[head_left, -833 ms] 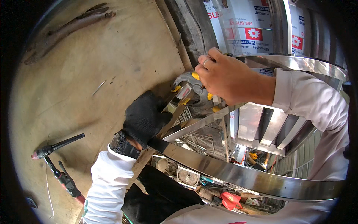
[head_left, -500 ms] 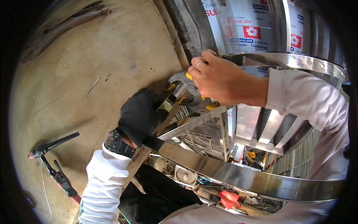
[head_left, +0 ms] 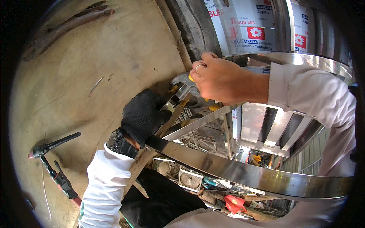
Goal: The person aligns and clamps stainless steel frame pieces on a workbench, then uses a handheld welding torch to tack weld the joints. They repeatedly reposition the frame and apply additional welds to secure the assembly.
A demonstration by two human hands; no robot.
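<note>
My left hand, in a black glove with a watch at the wrist, is closed with thumb and fingers about the end of a shiny metal bar at the table's edge. My bare right hand, with a ring on one finger, is closed on a grey clamp-like tool with yellow parts. The tool's curved jaw sits at the bar, beside my left fingertips. My right fingers hide much of the tool. A long polished metal strip runs right from below my left wrist.
A welding torch lies at the left of the tan table. A short thin rod lies farther up, and a brown glove-like item at the far left. A slatted metal frame stands right; a red object lies below.
Both hands keep their grips and have barely moved. My right hand and sleeve have shifted slightly left. The right end of the long strip appears slightly higher.
</note>
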